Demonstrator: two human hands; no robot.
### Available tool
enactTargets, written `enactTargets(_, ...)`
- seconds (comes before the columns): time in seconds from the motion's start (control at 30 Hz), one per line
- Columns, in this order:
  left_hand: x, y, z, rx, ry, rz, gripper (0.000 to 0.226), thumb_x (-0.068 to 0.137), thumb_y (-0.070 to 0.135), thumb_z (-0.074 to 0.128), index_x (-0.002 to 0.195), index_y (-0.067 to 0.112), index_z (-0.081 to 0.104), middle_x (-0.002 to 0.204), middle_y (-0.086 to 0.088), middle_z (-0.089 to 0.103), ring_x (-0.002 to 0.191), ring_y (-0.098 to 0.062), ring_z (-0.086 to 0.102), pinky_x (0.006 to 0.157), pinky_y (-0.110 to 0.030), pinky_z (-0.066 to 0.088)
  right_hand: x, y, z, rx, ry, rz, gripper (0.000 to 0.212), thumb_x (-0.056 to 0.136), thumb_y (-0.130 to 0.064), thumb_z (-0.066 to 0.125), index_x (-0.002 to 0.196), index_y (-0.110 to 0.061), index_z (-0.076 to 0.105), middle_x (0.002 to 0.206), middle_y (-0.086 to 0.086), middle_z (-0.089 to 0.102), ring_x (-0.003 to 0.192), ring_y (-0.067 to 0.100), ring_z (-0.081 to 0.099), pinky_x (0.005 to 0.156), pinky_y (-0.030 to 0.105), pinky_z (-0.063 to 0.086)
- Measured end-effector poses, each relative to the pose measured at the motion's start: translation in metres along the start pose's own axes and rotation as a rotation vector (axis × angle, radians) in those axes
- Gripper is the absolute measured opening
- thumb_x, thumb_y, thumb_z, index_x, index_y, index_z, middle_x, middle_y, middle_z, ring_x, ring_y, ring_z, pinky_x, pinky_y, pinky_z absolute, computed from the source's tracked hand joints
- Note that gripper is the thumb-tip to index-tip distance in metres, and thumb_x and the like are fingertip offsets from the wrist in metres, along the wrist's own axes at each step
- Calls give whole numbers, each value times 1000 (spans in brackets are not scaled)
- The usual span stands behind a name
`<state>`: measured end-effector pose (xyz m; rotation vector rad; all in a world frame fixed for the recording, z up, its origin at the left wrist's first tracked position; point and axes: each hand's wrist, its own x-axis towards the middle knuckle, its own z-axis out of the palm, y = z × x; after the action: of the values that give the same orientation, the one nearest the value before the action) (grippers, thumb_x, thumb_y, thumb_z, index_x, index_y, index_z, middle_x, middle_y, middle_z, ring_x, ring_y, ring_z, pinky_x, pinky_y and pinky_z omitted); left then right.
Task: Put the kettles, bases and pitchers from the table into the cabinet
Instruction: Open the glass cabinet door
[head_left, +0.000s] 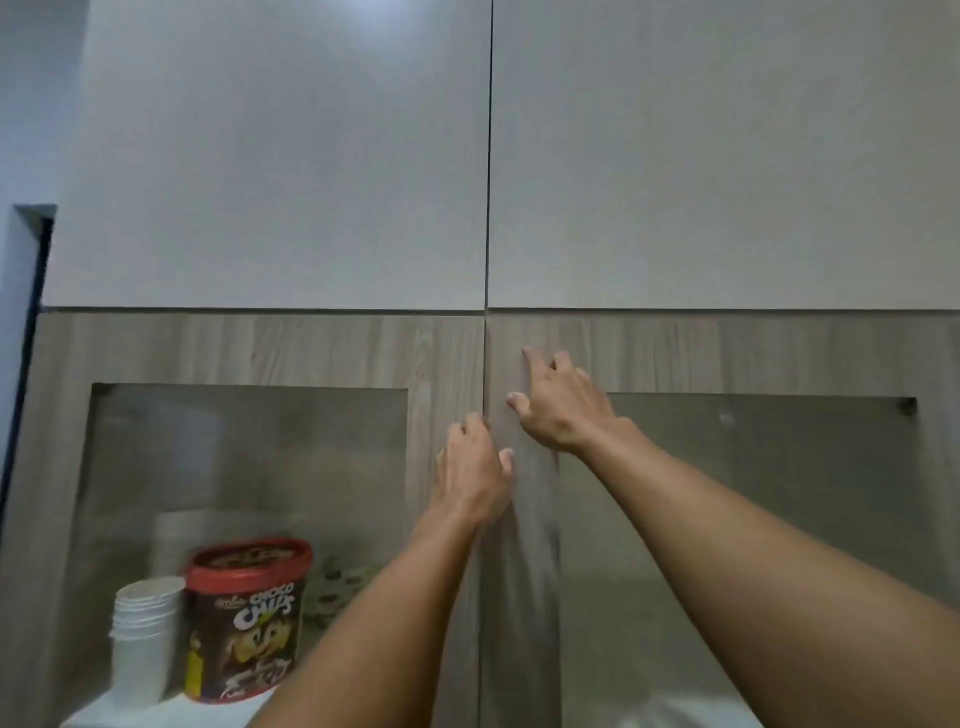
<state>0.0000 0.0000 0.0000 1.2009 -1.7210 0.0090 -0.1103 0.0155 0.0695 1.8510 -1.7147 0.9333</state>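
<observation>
A wood-grain cabinet with two glass-paned doors fills the view. Both doors look closed, meeting at a thin centre seam. My left hand (475, 470) rests at the inner edge of the left door (447, 358), fingers curled at the seam. My right hand (558, 402) lies on the right door (727, 353) frame, fingers spread and pointing up-left. Neither hand holds anything. No kettle, base or pitcher is in view.
Behind the left glass pane stand a stack of white paper cups (145, 634) and a red-lidded Choco Chips tub (247, 618) on a white shelf. Two plain grey upper cabinet doors (285, 156) sit above. A dark doorway edge (31, 291) runs at far left.
</observation>
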Motion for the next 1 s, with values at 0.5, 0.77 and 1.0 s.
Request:
enactTargets(0.5,22,-2,6,-162,3,-118,76,78,34,79,134,12,32,133,-11,42,117,-30,51,92,-43,49,48,-22,-14,132,16,97,80,79,-35,76,142,-33,27,110,10,62,109,39,59,91,44,50)
enactTargets(0.77,-74,24,-35,-412,-21,-44,52,75,31,81,115,11,54,98,-5,69,80,-20,68,70,-38,60,-57,-44,-71,302,117,117,106,71,-63,75,152,-44,8,148,16,34,129,42,48,101,55,46)
enactTargets(1.0,-217,111,-75,-602,149,280,42,76,15,74,115,11,60,99,-4,67,86,-19,64,77,-32,55,-200,-51,-158,234,317,397,109,73,-66,69,154,-22,11,150,16,19,137,39,26,107,54,37)
